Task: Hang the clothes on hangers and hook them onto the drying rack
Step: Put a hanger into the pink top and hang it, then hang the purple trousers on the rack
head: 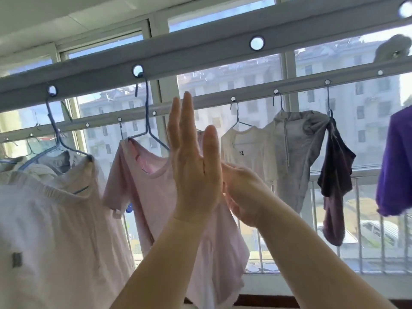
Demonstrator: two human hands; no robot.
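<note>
A pink T-shirt hangs on a blue wire hanger, whose hook sits in a hole of the near drying rack bar. My left hand is raised flat in front of the shirt's right shoulder, with straight fingers pointing up and its back towards me. My right hand reaches in from the right against the left palm. Its fingers are hidden behind the left hand. Whether shirt fabric lies between the two palms I cannot tell.
A white garment hangs on a blue hanger at the left. On the far rack bar hang a white top, a grey hoodie and a dark garment. A purple garment hangs at the right edge. Behind are windows and a metal railing.
</note>
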